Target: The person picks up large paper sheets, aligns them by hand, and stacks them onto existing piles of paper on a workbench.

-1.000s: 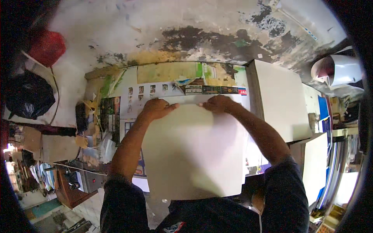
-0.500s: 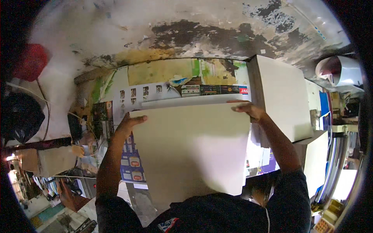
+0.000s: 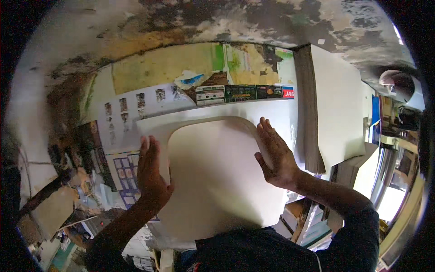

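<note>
A stack of large white paper sheets (image 3: 217, 177) is in front of me, its far edge bowed up into an arch and its near end against my body. Flat along the stack's left side is my left hand (image 3: 153, 170), fingers stretched out and pointing away from me. My right hand (image 3: 276, 156) lies against the right curved side, palm inward, fingers straight and thumb apart. Neither hand's fingers are wrapped round the sheets. Beneath and beyond the bowed stack lies more flat white paper (image 3: 253, 108) on the work surface.
A tall stack of white sheets (image 3: 340, 109) stands at the right, with a lower paper stack (image 3: 368, 170) nearer me. Printed sheets (image 3: 124, 177) and dark printed strips (image 3: 244, 93) cover the surface around. A stained, peeling wall (image 3: 204, 22) rises behind. Clutter fills the lower left.
Both hands have let go of the far corners and moved nearer me, onto the sides. The stack, nearly flat before, now bows into an arch. The view has shifted.
</note>
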`<action>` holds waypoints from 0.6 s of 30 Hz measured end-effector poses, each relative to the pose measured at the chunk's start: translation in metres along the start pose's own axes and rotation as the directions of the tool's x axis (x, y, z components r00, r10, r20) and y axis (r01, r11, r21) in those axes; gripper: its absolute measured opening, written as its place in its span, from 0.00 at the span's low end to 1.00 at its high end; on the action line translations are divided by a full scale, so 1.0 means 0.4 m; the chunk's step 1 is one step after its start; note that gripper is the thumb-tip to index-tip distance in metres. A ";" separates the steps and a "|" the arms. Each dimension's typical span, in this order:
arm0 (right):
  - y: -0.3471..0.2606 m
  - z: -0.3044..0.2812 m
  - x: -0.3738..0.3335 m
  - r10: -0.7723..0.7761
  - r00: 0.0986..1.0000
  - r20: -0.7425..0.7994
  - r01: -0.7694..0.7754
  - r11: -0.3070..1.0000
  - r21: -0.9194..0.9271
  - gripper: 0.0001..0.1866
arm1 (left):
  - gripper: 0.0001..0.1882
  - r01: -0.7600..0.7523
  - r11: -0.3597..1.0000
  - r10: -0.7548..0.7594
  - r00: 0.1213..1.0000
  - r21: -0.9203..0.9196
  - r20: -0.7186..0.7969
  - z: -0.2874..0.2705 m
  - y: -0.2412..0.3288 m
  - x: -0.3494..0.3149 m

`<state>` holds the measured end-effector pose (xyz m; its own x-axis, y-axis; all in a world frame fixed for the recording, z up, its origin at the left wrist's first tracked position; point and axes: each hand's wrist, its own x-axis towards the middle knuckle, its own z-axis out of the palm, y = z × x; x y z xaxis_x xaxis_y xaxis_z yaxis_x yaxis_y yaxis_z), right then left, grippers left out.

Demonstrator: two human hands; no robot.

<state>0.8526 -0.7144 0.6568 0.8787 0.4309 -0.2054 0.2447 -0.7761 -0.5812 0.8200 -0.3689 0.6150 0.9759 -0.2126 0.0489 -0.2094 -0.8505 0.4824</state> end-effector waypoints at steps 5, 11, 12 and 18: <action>0.086 0.050 0.025 -0.070 0.997 -0.029 0.064 0.982 -0.179 0.38 | 0.38 0.052 0.998 -0.053 0.999 0.023 0.001 0.059 -0.062 -0.012; 0.191 0.055 0.040 -0.098 0.987 -0.127 0.064 0.968 -0.244 0.35 | 0.24 -0.009 0.998 0.015 0.996 0.070 -0.093 0.078 -0.177 0.026; 0.234 0.061 0.041 -0.121 0.983 -0.138 0.079 0.958 -0.277 0.33 | 0.23 0.030 0.999 -0.026 0.995 0.044 -0.093 0.078 -0.212 0.024; 0.246 0.069 -0.066 0.164 0.961 -0.224 -0.136 0.982 0.133 0.16 | 0.28 0.267 0.931 -0.284 0.958 -0.251 -0.035 0.085 -0.303 -0.198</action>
<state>0.8421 -0.7894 0.5834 0.9761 0.1837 -0.1161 0.0660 -0.7597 -0.6469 0.7660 -0.2653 0.5230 0.9967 0.0543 -0.0599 0.0806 -0.7276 0.6812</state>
